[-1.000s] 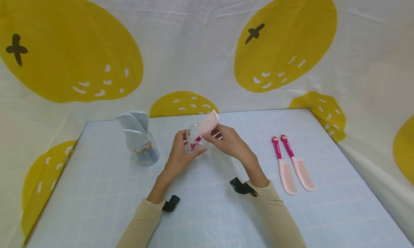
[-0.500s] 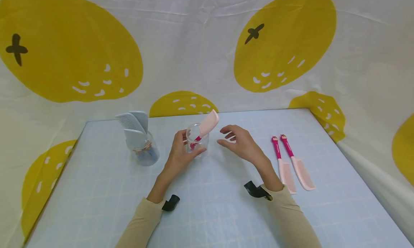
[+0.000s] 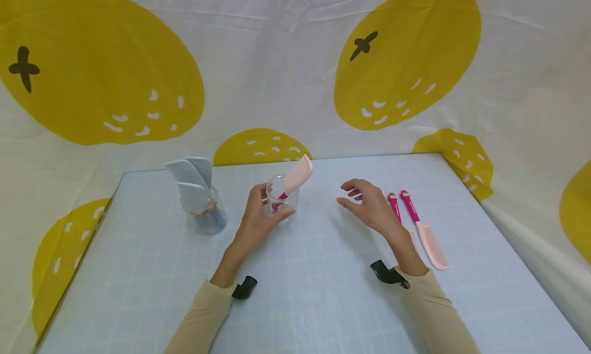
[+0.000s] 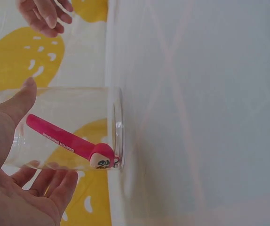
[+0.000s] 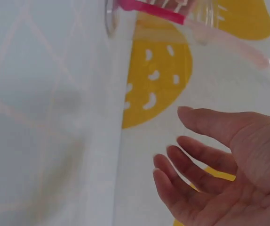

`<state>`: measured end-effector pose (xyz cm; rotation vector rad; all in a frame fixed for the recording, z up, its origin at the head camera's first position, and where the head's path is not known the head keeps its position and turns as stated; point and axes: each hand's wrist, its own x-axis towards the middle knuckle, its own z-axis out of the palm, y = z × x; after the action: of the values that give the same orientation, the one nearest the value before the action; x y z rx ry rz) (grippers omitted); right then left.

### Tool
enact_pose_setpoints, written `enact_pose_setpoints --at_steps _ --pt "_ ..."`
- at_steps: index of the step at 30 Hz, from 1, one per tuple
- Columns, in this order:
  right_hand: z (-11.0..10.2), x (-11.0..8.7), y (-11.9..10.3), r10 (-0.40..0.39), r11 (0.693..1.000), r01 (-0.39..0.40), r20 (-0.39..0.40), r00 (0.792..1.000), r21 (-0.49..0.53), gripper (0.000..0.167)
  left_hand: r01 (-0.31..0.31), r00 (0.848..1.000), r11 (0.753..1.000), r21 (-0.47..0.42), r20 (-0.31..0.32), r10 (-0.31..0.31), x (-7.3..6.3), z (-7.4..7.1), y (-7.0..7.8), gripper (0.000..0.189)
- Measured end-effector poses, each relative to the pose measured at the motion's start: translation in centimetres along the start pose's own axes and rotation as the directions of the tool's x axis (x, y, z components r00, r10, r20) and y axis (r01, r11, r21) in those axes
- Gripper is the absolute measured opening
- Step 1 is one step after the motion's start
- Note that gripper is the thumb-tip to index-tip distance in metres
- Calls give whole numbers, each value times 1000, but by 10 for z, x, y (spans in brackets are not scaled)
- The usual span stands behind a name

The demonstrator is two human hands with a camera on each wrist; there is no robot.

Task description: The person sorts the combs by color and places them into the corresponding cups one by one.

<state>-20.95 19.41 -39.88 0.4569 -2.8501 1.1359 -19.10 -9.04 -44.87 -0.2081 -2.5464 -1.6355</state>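
My left hand point(image 3: 259, 214) grips a clear jar point(image 4: 78, 101), thumb on one side and fingers on the other. A pink comb point(image 3: 298, 176) leans in that jar, its toothed end sticking out above the rim. Its magenta handle point(image 4: 62, 135), tipped with a small character head, reaches down to the jar's bottom. To the right of the jar, my right hand point(image 3: 371, 208) hovers with relaxed, slightly bent fingers and nothing in them. Two more pink combs lie near it: one point(image 3: 395, 206) is partly hidden by the right hand and wrist, the other point(image 3: 433, 246) shows fully.
On the left stands another clear jar point(image 3: 213, 223) with several light blue combs point(image 3: 193, 175) in it, teeth upward. A pale blue checked cloth covers the table point(image 3: 295, 287). Behind it hangs a white curtain point(image 3: 272, 77) with yellow fruit prints.
My right hand has let go of the pink comb in the jar and moved right, towards the combs on the table. My left hand and the jar have stayed in place.
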Motion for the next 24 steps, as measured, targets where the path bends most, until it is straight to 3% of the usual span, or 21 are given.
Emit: enact_pose_setpoints --at_steps 8,17,24 --pt "-15 -10 22 54 997 -54 5 999 -49 40 13 1000 1000 2 -2 -13 -1 0 1 80" --pt "-35 -27 42 32 993 -36 -36 999 -113 34 11 1000 1000 -11 -1 -11 0 0 0 80" --pt "-48 -38 54 57 982 -60 -20 998 -180 34 13 1000 1000 -8 1 -13 0 0 -1 80"
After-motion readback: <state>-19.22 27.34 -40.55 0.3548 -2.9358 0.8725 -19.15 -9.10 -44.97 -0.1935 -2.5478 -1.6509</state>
